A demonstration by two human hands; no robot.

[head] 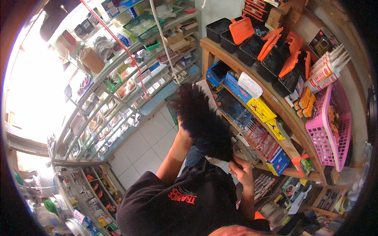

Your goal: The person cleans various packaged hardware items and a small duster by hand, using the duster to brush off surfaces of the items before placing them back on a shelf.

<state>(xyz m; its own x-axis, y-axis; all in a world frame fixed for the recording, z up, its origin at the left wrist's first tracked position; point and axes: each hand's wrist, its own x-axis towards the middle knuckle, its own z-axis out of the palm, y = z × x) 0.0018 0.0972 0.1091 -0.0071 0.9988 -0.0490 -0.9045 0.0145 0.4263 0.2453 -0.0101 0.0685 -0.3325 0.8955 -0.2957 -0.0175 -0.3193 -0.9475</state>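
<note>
A black fluffy duster (203,121) spans the middle of the view, its bristles blurred at the upper end. My right hand (242,169) grips its lower end; the handle is mostly hidden in the fingers. Behind the bristles, my left hand (183,129) is largely covered, with the wrist showing on one side and fingertips on the other. Those fingertips curl round the edge of a pale box (206,91), which the hand holds. The duster lies over part of this box and seems to touch it.
On the right, a wooden shelf (257,82) bears black bins (251,48) with orange lids, sealant tubes (323,72) and a pink basket (327,126). A glass display case (118,79) with small goods curves along the left. A green basket (171,109) is beyond my left hand, near the tiled floor (147,141).
</note>
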